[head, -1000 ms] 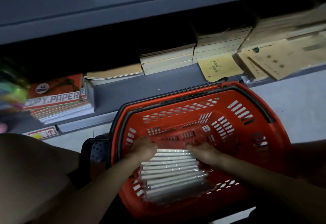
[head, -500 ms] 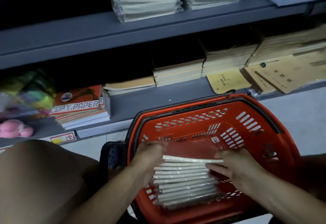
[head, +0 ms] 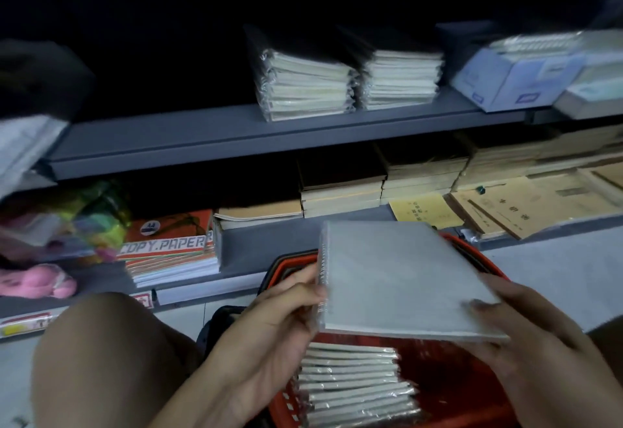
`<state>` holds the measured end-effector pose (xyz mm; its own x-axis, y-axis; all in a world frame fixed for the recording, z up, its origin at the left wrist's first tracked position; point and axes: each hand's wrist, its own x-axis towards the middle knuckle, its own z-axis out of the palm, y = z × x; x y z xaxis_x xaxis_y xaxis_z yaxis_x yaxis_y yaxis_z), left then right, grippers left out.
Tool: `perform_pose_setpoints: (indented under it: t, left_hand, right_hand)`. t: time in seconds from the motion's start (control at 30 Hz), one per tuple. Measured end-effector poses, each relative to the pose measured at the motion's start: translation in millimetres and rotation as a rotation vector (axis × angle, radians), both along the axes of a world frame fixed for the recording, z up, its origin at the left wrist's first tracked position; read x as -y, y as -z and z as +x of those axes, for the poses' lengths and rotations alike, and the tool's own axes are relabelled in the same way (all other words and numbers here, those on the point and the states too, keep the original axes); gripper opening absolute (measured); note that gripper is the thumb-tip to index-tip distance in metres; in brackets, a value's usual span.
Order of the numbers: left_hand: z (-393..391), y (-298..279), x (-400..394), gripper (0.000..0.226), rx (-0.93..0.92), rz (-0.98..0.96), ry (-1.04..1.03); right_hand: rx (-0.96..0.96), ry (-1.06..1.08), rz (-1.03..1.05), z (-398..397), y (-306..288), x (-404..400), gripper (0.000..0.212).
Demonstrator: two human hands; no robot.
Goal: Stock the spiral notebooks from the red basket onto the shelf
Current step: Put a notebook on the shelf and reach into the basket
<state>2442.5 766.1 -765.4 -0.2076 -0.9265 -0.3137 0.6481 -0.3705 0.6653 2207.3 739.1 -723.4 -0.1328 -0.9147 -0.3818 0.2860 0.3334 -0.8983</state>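
- a grey notebook [head: 401, 279] is held flat above the red basket [head: 485, 266], at about 5 o'clock in the view, its spiral edge toward 9 o'clock.
- the left hand [head: 286, 320] grips the spiral edge, fingers curled under it and thumb along the side.
- the right hand [head: 519, 336] holds the opposite corner at 4 o'clock, thumb pressed on the cover and fingers beneath.
- more wrapped notebooks [head: 354, 384] stand on edge in a row inside the basket, at 6 o'clock, just below the lifted one.
- the upper shelf [head: 202, 134] runs across the middle; at 12 o'clock on it sit two wrapped stacks [head: 347, 80], side by side.
- at 2 o'clock on that shelf is a pale blue box [head: 505, 77].
- on the lower shelf, copy paper [head: 168, 249] lies at 9 o'clock; brown books [head: 381, 188] at 1 o'clock.
- a bare knee [head: 111, 357] fills 7 o'clock.
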Motion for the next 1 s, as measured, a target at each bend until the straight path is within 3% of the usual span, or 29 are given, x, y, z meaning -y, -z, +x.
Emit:
perform_pose_setpoints:
  t: [0.13, 0.4, 0.6, 0.77, 0.93, 1.0]
  left_hand:
    - [16, -13, -2, 0.059, -0.038, -0.169, -0.038]
    - [92, -22, -16, 0.055, -0.112, -0.355, -0.167]
    - [160, -41, 1, 0.048, 0.213, -0.258, -0.435]
    - [209, -48, 43, 0.041, 0.331, -0.130, -0.576]
    - [233, -43, 64, 0.045, 0.461, -0.012, -0.688]
    - [236, -38, 57, 0.053, 0.642, 0.000, -0.649]
  right_hand:
    - [-0.015, -0.103, -0.112, 19, -23, 6, 0.035]
    - [0.157, -0.336, -0.259, 102, -24, 38, 0.037]
    - [0.132, -0.498, -0.286, 191, -19, 90, 0.035]
    - [0.143, -0.538, -0.282, 253, -7, 138, 0.028]
    - [-0.097, -0.618, -0.276, 276, 3, 169, 0.033]
    - [-0.248, -0.650, -0.297, 273, 5, 170, 0.040]
